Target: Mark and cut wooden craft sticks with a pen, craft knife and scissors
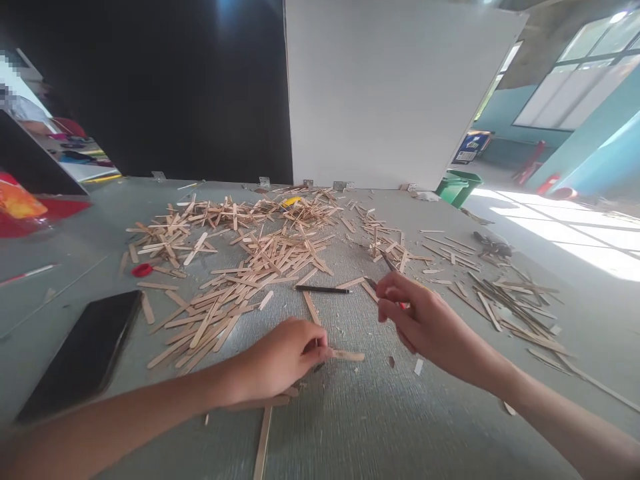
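Note:
My left hand (293, 352) is closed at the lower middle, its thumb and fingers pinching a short wooden stick (350, 356) that points right. More sticks lie under and below that hand, one running toward the bottom edge. To the right, my right hand (411, 308) is closed around a small tool (389, 261) with thin dark metal tips and a bit of red by the palm; most of it is hidden. A black pen (324, 289) lies flat beyond both hands. Past it spreads a large loose pile of wooden sticks (280, 257).
At the left lie a black phone (87, 347), a red ring-like piece (142, 270) and a red-and-white pen (30, 274). Long thin strips (525, 310) are scattered at the right. Black and white panels (380, 93) stand behind the table; a green bin (457, 187) is beyond.

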`<action>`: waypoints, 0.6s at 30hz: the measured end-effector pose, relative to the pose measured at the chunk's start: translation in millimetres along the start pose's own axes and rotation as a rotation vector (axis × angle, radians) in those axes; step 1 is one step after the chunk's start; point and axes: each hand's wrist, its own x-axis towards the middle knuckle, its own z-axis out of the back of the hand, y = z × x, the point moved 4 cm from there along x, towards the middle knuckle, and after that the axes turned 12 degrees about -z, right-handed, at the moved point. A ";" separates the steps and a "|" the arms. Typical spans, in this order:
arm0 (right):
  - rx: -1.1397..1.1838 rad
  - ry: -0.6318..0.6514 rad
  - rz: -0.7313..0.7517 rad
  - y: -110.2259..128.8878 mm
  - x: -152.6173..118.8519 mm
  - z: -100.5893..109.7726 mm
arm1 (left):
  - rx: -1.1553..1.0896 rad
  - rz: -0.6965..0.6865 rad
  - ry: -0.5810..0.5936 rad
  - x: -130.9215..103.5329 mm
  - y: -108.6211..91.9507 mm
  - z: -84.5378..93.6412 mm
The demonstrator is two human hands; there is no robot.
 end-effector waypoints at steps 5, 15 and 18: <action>0.518 0.200 -0.015 -15.1 6.0 -3.2 | 0.141 -0.005 -0.061 1.0 9.8 -5.9; 0.552 0.110 -0.003 -36.5 6.2 -37.2 | 0.515 -0.131 -0.080 -5.6 -15.0 -33.5; 0.515 0.098 -0.018 -40.9 5.8 -45.3 | 0.541 -0.241 -0.087 -12.7 -26.0 -45.1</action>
